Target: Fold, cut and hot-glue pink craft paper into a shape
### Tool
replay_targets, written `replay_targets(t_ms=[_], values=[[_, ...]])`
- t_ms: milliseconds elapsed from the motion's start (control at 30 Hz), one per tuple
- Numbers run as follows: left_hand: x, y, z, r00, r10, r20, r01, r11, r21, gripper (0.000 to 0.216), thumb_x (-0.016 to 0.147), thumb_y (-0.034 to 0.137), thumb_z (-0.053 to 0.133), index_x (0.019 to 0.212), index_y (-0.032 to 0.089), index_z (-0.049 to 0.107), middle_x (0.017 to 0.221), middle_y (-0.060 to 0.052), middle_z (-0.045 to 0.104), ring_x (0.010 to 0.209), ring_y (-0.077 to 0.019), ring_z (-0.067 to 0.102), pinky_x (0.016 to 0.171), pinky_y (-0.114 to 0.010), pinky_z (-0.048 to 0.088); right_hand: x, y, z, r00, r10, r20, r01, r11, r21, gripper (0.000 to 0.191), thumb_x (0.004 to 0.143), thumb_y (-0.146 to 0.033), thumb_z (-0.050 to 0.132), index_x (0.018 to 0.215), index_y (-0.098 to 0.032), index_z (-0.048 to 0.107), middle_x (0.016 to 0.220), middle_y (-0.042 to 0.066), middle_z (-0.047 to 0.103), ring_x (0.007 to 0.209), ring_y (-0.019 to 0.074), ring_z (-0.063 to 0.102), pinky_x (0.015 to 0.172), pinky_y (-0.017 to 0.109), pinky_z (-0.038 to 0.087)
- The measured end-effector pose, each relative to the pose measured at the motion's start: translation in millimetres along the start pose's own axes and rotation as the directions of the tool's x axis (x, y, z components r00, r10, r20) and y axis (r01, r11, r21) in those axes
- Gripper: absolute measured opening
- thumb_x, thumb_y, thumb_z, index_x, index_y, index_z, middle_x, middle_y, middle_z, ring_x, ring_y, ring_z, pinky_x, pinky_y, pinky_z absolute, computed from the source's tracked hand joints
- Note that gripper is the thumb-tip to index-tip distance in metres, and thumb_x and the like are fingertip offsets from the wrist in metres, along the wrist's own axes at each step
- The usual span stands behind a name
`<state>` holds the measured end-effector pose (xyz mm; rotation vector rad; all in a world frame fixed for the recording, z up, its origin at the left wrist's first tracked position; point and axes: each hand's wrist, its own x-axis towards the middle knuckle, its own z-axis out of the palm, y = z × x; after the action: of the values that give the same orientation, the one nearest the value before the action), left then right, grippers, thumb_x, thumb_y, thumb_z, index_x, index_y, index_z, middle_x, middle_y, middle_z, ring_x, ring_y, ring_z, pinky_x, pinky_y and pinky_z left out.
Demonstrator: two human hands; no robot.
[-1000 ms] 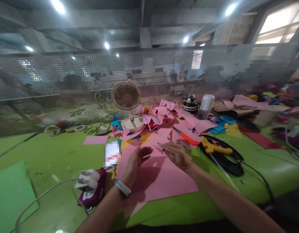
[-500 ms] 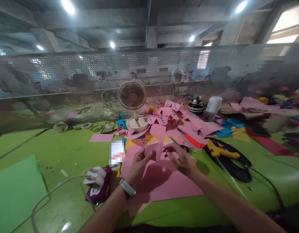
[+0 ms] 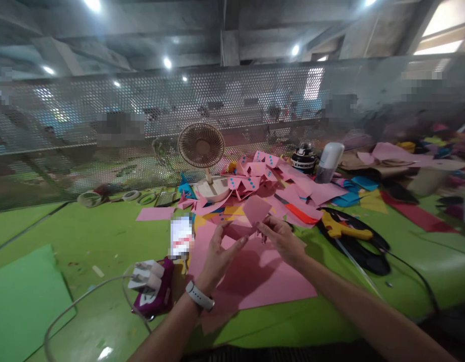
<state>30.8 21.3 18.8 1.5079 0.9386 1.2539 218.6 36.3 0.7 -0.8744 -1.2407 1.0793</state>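
A: Far left first?
B: Green sheet (image 3: 24, 291) lies flat on the green surface (image 3: 104, 236), at 8 o'clock from the hands. Tape rolls (image 3: 89, 199) sit at 10 o'clock, by the mesh screen (image 3: 104, 125).

A: Closer in?
B: White plug (image 3: 144, 275) lies on a purple pouch (image 3: 157, 299), just beside the left forearm, at 9 o'clock. A pale cable (image 3: 77, 301) loops from it toward the near edge.

A: Left hand?
B: Left hand (image 3: 220, 254), watch (image 3: 200, 296) on the wrist, hovers over the large pink sheet (image 3: 270, 286). Grip loose, fingers spread. The thumb is at the lower-left edge of the small pink piece (image 3: 253, 213). Whether it actually pinches, cannot tell.

A: And the piece?
B: Off the surface, between the two hands, tilted, top corner toward 12 o'clock. Behind it at 12 o'clock the desk fan (image 3: 201, 146) stands upright. A heap of pink triangles (image 3: 255, 173) with blue dots is just to the fan's right.

A: Right hand?
B: Right hand (image 3: 283, 239) is at 3 o'clock of the piece. Grip narrow, thumb and fingertips closed on its lower-right edge.

A: Further right?
B: Yellow glue gun (image 3: 340, 230) lies on a black mat (image 3: 363, 256), near the right hand at 3 o'clock, not touching it. White bottle (image 3: 328, 161) is at 1 o'clock, with a black round container (image 3: 303, 158) just beside it.
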Motion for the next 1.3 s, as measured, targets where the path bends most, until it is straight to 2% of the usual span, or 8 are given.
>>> replay_targets(t_ms=[167,233,333,467,633,833,1100,1300], values=[[0.0,6.5,-3.5,0.978,0.190,-0.088,-0.156,0.943,0.295,0.052,0.082,0.035,0.072,0.129,0.026,0.054,0.132,-0.009,0.053,0.125,-0.0275,0.047,0.103,-0.045,0.037,-3.6,-2.1,0.0,1.000,-0.018,0.000,0.018,0.999,-0.028,0.031,0.078,-0.047,0.071,0.073,-0.018,0.061,0.061,-0.003,0.055,0.052,0.0099,0.050,0.050,0.023,0.040],[0.0,7.4,-4.2,0.953,0.299,-0.051,-0.255,0.881,0.399,0.044,0.082,0.033,0.073,0.123,0.028,0.060,0.134,-0.009,0.051,0.128,-0.0275,0.043,0.106,-0.046,0.034,-5.2,-4.1,0.6,0.999,-0.023,0.024,0.024,0.999,-0.047,0.031,0.078,-0.047,0.072,0.073,-0.018,0.061,0.060,-0.003,0.055,0.052,0.0101,0.050,0.050,0.023,0.040],[-0.6,7.4,-3.0,0.930,0.360,0.081,-0.355,0.813,0.461,0.020,0.085,0.030,0.070,0.104,0.027,0.071,0.122,-0.007,0.059,0.120,-0.0263,0.049,0.104,-0.046,0.035,-7.9,-6.5,2.5,0.997,-0.020,0.068,0.026,0.996,-0.085,0.032,0.078,-0.049,0.072,0.073,-0.019,0.060,0.059,-0.003,0.054,0.052,0.0108,0.050,0.050,0.024,0.040],[-1.4,7.6,-0.4,0.927,0.359,0.114,-0.367,0.795,0.483,0.007,0.085,0.028,0.070,0.091,0.025,0.073,0.096,-0.005,0.068,0.100,-0.0236,0.058,0.108,-0.051,0.026,-10.9,-7.5,5.5,0.994,-0.028,0.107,0.041,0.992,-0.120,0.031,0.078,-0.048,0.071,0.073,-0.019,0.060,0.062,-0.003,0.054,0.053,0.0107,0.049,0.050,0.024,0.040],[-2.2,9.2,0.4,0.969,0.240,0.064,-0.247,0.909,0.335,0.010,0.084,0.030,0.069,0.085,0.021,0.073,0.091,-0.008,0.068,0.093,-0.0240,0.059,0.090,-0.043,0.044,-12.0,-9.0,6.6,0.992,-0.032,0.126,0.046,0.993,-0.113,0.028,0.077,-0.044,0.073,0.071,-0.019,0.061,0.063,-0.004,0.052,0.053,0.0102,0.048,0.049,0.023,0.038],[-3.9,12.8,3.1,0.997,0.046,0.064,-0.052,0.994,0.093,0.013,0.080,0.028,0.069,0.086,0.017,0.074,0.093,-0.010,0.067,0.089,-0.0225,0.062,0.078,-0.035,0.052,-12.3,-9.1,4.9,0.992,-0.024,0.125,0.040,0.991,-0.130,0.026,0.078,-0.043,0.072,0.073,-0.019,0.061,0.063,-0.003,0.053,0.055,0.0108,0.048,0.049,0.023,0.039],[-4.2,15.4,3.5,0.999,-0.002,0.036,-0.002,0.995,0.100,0.010,0.076,0.026,0.070,0.079,0.017,0.074,0.086,-0.008,0.068,0.086,-0.0214,0.062,0.076,-0.032,0.051,-13.8,-20.5,11.1,0.993,-0.041,0.109,0.060,0.982,-0.180,0.032,0.076,-0.049,0.072,0.069,-0.019,0.062,0.062,-0.001,0.055,0.054,0.0119,0.048,0.049,0.024,0.040],[-3.7,3.8,4.6,0.975,-0.212,-0.064,0.199,0.967,-0.161,0.015,0.074,0.032,0.069,0.074,0.017,0.068,0.078,-0.005,0.069,0.076,-0.0207,0.064,0.073,-0.034,0.052,-15.0,-23.8,11.0,0.989,-0.034,0.145,0.065,0.975,-0.214,0.035,0.077,-0.052,0.070,0.068,-0.020,0.061,0.061,-0.001,0.054,0.054,0.0127,0.049,0.048,0.025,0.041]])
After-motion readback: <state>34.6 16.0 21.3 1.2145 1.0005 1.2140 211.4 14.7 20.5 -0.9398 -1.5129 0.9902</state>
